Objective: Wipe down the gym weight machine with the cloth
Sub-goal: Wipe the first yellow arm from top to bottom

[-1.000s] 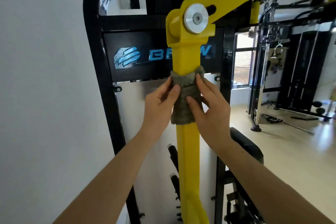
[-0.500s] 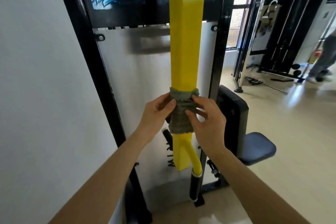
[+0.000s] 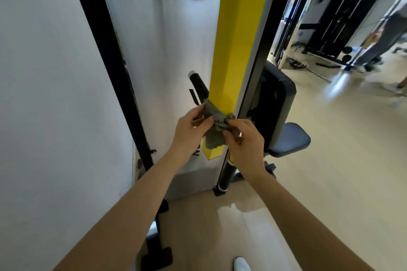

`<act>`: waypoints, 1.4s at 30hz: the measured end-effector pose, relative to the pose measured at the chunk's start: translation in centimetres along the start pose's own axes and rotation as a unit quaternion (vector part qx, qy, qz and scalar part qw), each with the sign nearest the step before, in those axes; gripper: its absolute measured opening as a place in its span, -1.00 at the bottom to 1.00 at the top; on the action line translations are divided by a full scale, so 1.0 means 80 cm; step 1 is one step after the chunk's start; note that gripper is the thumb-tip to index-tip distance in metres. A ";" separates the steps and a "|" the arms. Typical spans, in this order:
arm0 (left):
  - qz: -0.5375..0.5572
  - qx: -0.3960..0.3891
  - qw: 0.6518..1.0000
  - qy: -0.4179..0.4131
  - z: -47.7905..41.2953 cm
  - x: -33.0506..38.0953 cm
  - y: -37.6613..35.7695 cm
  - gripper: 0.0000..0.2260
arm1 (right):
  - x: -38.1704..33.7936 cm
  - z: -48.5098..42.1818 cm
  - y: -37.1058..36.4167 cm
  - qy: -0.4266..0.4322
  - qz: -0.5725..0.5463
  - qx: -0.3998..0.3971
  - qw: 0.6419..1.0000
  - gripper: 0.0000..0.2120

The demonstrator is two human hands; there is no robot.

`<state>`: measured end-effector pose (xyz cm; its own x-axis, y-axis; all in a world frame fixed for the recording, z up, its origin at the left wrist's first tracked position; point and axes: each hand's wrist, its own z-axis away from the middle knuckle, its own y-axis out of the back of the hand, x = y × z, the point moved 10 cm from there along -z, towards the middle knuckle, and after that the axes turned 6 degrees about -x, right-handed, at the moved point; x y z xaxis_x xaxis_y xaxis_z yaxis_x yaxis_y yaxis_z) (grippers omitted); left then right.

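A grey-green cloth (image 3: 217, 126) is wrapped around the lower end of the yellow square arm (image 3: 237, 50) of the weight machine. My left hand (image 3: 190, 132) grips the cloth from the left side. My right hand (image 3: 244, 141) pinches it from the right, thumb and fingers curled on the fabric. The yellow arm's bottom tip (image 3: 211, 153) pokes out just below the cloth. Behind it stand the machine's black frame (image 3: 110, 50) and a silvery shield panel (image 3: 167, 55).
A black back pad (image 3: 278, 99) and dark seat (image 3: 290, 139) sit right of the arm. A black handle (image 3: 198, 84) sticks out behind the cloth. A white wall (image 3: 44, 94) lies left. Another person's legs (image 3: 383, 46) and more gym racks are at far right.
Both hands have slid the cloth down the yellow arm, from just under the pivot to near its bottom end. My view has tilted downward with them.
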<state>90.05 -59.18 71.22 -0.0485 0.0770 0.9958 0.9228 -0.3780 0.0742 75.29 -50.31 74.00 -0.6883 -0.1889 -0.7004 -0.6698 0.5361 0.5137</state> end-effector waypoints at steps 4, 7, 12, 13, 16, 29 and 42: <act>0.027 0.021 0.999 0.011 0.018 -0.019 -0.009 -0.63 | 0.003 0.017 -0.015 0.011 0.045 -0.069 0.997 -0.63; 0.065 0.027 0.997 0.024 0.036 -0.029 -0.015 -0.65 | -0.002 0.030 -0.023 0.058 0.110 -0.105 0.987 -0.61; 0.089 0.004 0.996 0.007 0.058 -0.034 -0.023 -0.74 | -0.013 0.031 -0.008 0.064 0.036 -0.132 0.989 -0.60; 0.097 0.011 0.995 0.004 0.059 -0.035 -0.020 -0.81 | -0.012 0.030 -0.005 0.047 0.008 -0.136 0.990 -0.59; 0.134 0.079 0.988 0.022 0.060 -0.047 0.010 -0.93 | 0.001 0.026 0.004 -0.012 -0.040 -0.106 0.994 -0.61; 0.159 0.236 0.957 0.050 0.005 -0.077 0.089 -0.88 | 0.056 0.028 -0.042 -0.166 -0.040 -0.144 0.975 -0.49; 0.156 0.006 0.980 0.122 -0.028 -0.135 -0.001 -0.77 | 0.052 0.028 -0.061 -0.154 -0.038 -0.177 0.971 -0.39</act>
<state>89.62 -62.04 60.59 0.1475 -0.2642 0.9531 0.9121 -0.3363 -0.2344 76.33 -51.83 67.48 -0.5530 0.0680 -0.8304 -0.8073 0.2029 0.5542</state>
